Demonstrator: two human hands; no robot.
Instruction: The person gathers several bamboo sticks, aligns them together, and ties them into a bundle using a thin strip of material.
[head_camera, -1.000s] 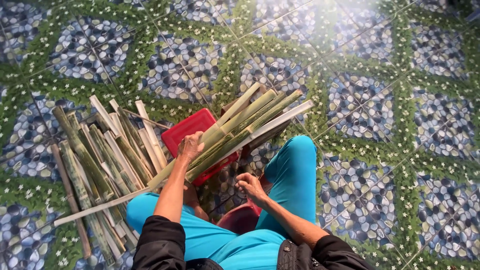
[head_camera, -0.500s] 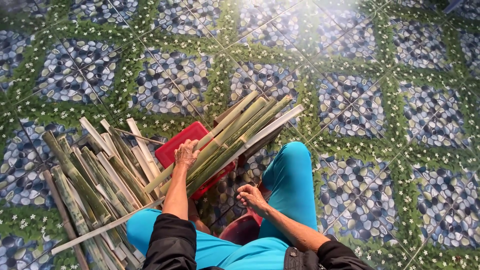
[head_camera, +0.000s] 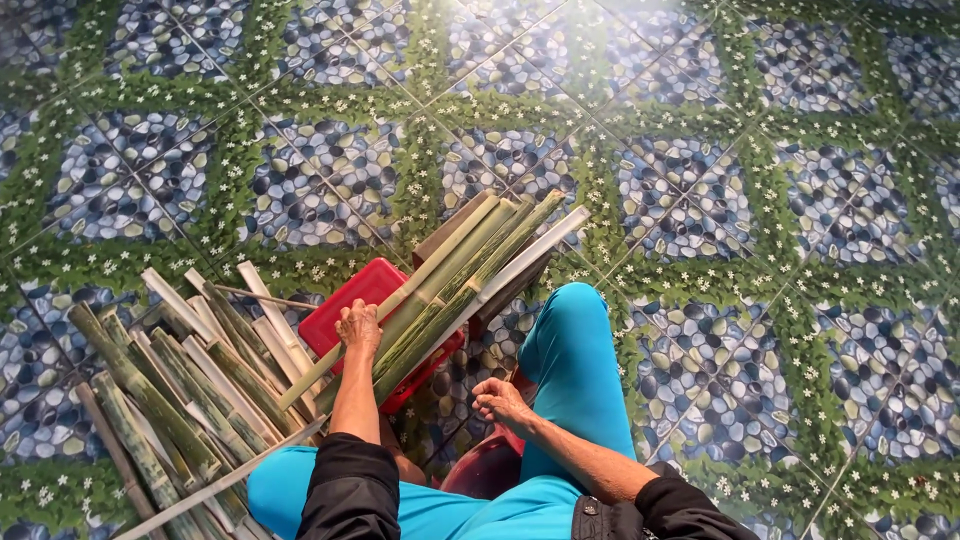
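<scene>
One red stool (head_camera: 352, 297) (two hands (head_camera: 360, 325))

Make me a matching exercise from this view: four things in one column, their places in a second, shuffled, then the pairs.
1. left hand
2. right hand
3. red stool
4. pile of bamboo strips

A. on the tiled floor at the person's left
B. under the bundle of strips
C. resting on the bundle of bamboo strips
D. between the knees, empty

Pairs: 1-C, 2-D, 3-B, 4-A
</scene>
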